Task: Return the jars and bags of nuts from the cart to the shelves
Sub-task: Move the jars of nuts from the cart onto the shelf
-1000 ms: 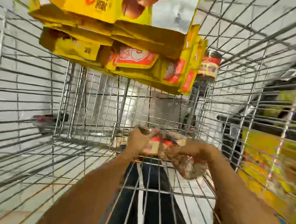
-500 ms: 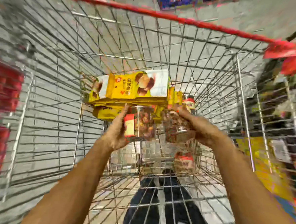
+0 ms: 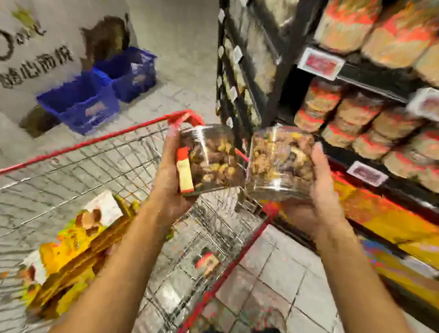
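My left hand [image 3: 170,178] grips a clear jar of nuts [image 3: 211,158] with a red and cream label, held above the cart's right rim. My right hand [image 3: 315,194] holds a second clear jar of nuts [image 3: 278,160] from below and the side, right beside the first and in front of the shelves [image 3: 370,75]. The wire cart [image 3: 88,172] with a red rim lies below and to the left. In it lie yellow bags of nuts [image 3: 77,255] and one more jar [image 3: 206,261] near its right wall.
The shelves on the right carry rows of jars with red labels [image 3: 352,115] and price tags. Two blue crates [image 3: 96,90] stand on the floor at the far left against a printed wall. Grey floor tiles [image 3: 278,274] run between cart and shelf.
Both hands have lifted a jar each out of the cart bottom and up above its rim. The view has swung from the cart's inside to the shelves on the right.
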Demonstrator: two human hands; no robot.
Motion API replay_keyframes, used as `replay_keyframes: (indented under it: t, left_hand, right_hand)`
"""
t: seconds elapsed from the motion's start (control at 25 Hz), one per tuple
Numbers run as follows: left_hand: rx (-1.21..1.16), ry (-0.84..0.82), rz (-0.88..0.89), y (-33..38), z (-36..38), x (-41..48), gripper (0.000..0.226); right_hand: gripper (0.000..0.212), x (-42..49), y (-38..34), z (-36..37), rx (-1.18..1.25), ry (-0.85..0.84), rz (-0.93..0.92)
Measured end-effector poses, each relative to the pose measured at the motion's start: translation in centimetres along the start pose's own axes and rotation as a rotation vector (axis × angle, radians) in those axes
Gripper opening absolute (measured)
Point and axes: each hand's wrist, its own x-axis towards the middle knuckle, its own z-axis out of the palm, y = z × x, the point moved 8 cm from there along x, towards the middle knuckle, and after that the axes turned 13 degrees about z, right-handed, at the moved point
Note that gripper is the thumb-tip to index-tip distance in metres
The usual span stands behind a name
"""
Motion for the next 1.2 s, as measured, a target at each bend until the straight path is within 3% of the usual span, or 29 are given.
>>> replay_keyframes:
  t: [0.28,0.52,0.68,0.76,0.84,1.0,1.2]
  left_hand:
    - [0.007,-0.247,-0.087,-11.5,18.1,1.8,0.068]
    - [0.002,-0.175,-0.064,-22.4,28.2,2.3,0.069]
    - [0.125,-0.055,-0.017,-28.3,30.5,3.0,0.067]
    - [0.271,-0.005,0.059,-30.6,30.8,3.4,0.059]
    - [0.371,-0.072,0.218,-32.3,32.4,3.4,0.052]
    - [0.377,-0.207,0.319,-37.0,36.0,2.8,0.047]
    - [0.412,-0.253,0.571,-39.8,40.2,3.9,0.057]
  right_hand:
    - [0.046,-10.8,-8.5,-16.8,0.226,0.201,-0.206]
    - [0.049,-15.7,-13.6,-29.8,0.267,0.277,-0.141]
    - [0.052,-16.8,-14.9,-36.0,0.297,0.297,-0.111]
    - [0.053,-17.7,-15.0,-39.0,0.385,0.322,-0.153]
    - [0.06,-18.6,-15.0,-41.8,0.451,0.351,-0.211]
    - [0.059,-19.9,-15.4,-46.1,0.464,0.396,-0.328]
    - [0.078,-19.3,-15.7,-51.0,0.485,0.371,-0.342]
